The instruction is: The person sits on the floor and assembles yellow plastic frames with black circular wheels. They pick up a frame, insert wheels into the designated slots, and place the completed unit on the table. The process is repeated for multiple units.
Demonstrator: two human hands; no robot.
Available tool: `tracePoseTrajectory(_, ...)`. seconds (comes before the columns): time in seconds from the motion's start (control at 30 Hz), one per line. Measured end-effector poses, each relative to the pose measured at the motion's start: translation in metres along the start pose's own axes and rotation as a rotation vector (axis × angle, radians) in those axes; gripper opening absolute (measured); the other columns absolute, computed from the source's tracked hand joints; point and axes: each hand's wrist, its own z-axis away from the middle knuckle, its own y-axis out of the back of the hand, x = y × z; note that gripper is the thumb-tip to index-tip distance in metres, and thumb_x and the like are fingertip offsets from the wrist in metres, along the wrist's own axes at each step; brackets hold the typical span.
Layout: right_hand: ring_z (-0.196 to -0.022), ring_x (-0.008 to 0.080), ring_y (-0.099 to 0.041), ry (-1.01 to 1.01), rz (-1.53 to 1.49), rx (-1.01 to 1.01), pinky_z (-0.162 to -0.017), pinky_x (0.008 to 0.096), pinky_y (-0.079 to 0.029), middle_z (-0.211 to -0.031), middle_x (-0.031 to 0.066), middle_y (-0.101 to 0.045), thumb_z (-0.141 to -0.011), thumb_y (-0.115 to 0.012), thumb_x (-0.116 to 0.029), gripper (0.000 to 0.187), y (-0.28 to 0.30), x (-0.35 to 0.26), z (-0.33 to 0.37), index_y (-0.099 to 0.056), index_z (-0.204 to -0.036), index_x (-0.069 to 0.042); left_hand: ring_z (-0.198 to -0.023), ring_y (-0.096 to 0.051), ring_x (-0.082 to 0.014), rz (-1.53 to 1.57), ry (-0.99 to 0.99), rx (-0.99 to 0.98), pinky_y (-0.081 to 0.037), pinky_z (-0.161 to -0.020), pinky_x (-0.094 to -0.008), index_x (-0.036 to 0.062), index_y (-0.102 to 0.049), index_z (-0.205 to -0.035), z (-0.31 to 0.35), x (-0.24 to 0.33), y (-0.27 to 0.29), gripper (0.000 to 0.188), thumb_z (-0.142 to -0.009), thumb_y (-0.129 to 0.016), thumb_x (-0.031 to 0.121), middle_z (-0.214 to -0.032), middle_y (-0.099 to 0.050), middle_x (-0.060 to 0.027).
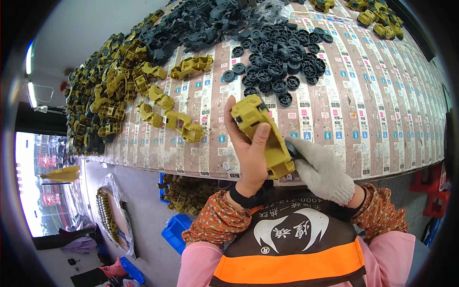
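Bare left hand (251, 153) raised, grip closed — gloved right hand (325, 172) close beside, fingers curled.

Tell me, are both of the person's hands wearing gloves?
No. Only the right hand wears a white knit glove; the left hand grips the yellow plastic part bare.

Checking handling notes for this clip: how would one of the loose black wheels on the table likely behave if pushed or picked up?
The black wheels look like small moulded plastic discs, so probably light and stiff. Most lie flat in a heap, so a push would likely slide them; one set on edge could roll. Ribbed rims should give bare fingers some grip.
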Motion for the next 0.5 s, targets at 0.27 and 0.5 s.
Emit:
tracePoseTrajectory(0.27, -0.097, 0.0490, -0.070, -0.020, 0.124, -0.030, -0.084, 0.0525, -0.057, -0.103, 0.0309, -0.070, -0.082, -0.060, -0.004, 0.061, -0.004, -0.004, 0.011, -0.051, -0.142, 0.002, -0.120, -0.059, -0.0197, -0.016, -0.116, -0.093, -0.052, -0.101, -0.0338, 0.0141, -0.019, -0.164, 0.010, -0.004, -0.015, 0.086, -0.097, -0.070, -0.002, -0.141, -0.051, -0.0092)
tracePoseTrajectory(0.5, -0.100, 0.0413, -0.073, -0.126, 0.197, -0.062, -0.086, 0.0463, -0.058, -0.107, 0.0278, -0.072, -0.076, -0.083, -0.032, 0.077, 0.021, -0.024, -0.021, -0.053, -0.138, 0.002, -0.132, -0.052, -0.0236, 0.013, 0.008, -0.151, -0.043, -0.113, -0.0389, 0.0137, -0.004, -0.167, -0.002, 0.003, -0.030, 0.087, -0.103, -0.063, 0.005, -0.152, -0.039, -0.0142)
